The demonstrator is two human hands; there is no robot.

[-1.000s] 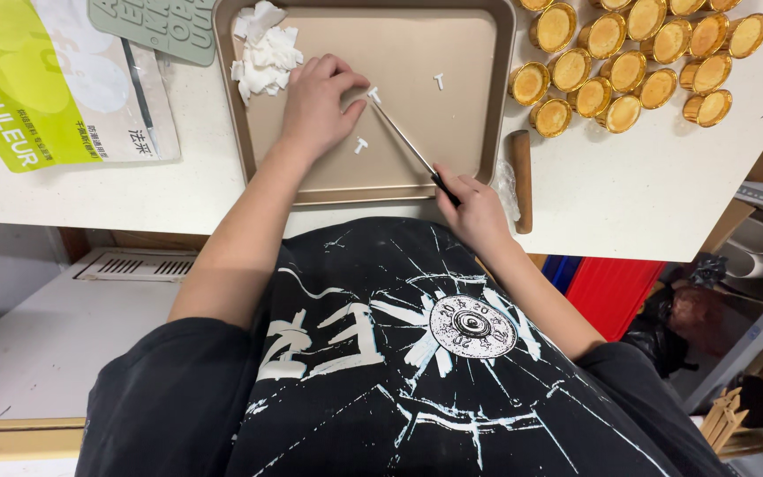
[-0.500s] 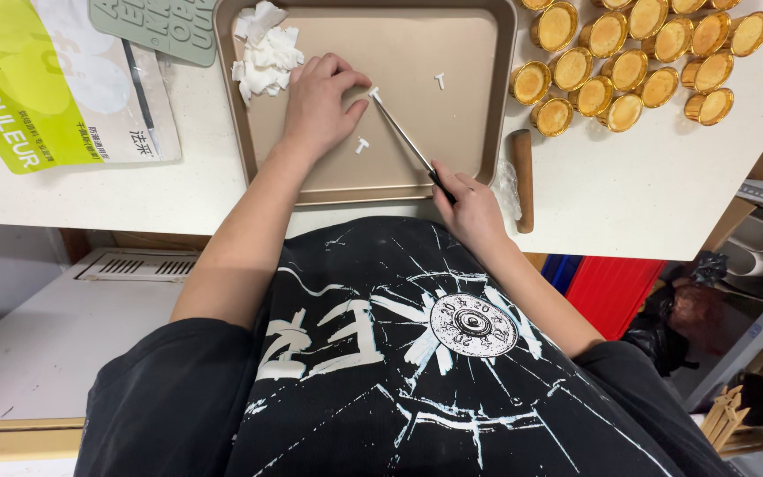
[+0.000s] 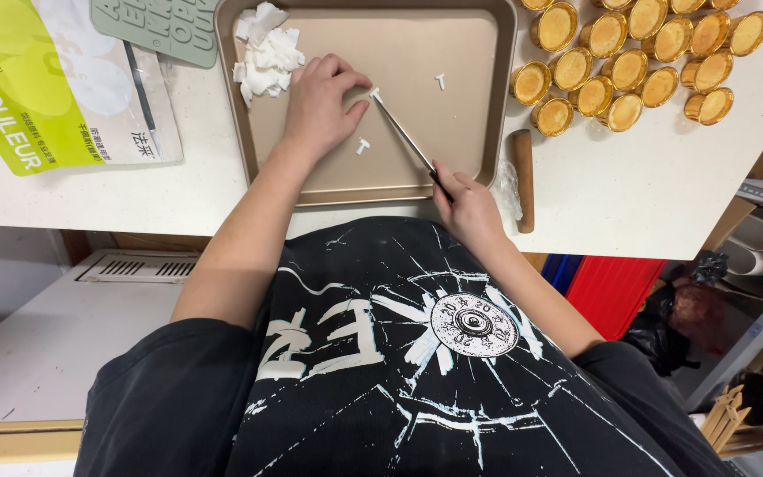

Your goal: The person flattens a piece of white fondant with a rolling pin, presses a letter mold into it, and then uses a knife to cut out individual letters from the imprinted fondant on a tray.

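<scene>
On the golden baking tray [image 3: 240,132], near its middle, the left hand [image 3: 321,102] rests palm down with fingers curled, thumb and forefinger closing on a small white piece [image 3: 375,92] at the tip of a thin dark knife [image 3: 404,137]. That grip appears pressed together on the piece, though the fingertips partly cover it, so the contact cannot be confirmed in full. The right hand [image 3: 468,205] sits at the tray's near rim, fingers wrapped shut around the knife handle. The knife's long axis runs diagonally, from the right hand at the near right up and away to the left, its tip pointing toward the left thumb. The white piece therefore lies just beside the left grip and well apart from the right one; the left hand is clearly the nearer. Two more small white pieces lie loose on the tray, one [image 3: 362,146] just below the left hand, one [image 3: 440,81] to the right of the blade. A heap of white scraps [image 3: 267,55] occupies the tray's far left corner. Gold tart moulds [image 3: 629,53] and a wooden roller [image 3: 524,177] stand on the surface [image 3: 664,203] to the right.
</scene>
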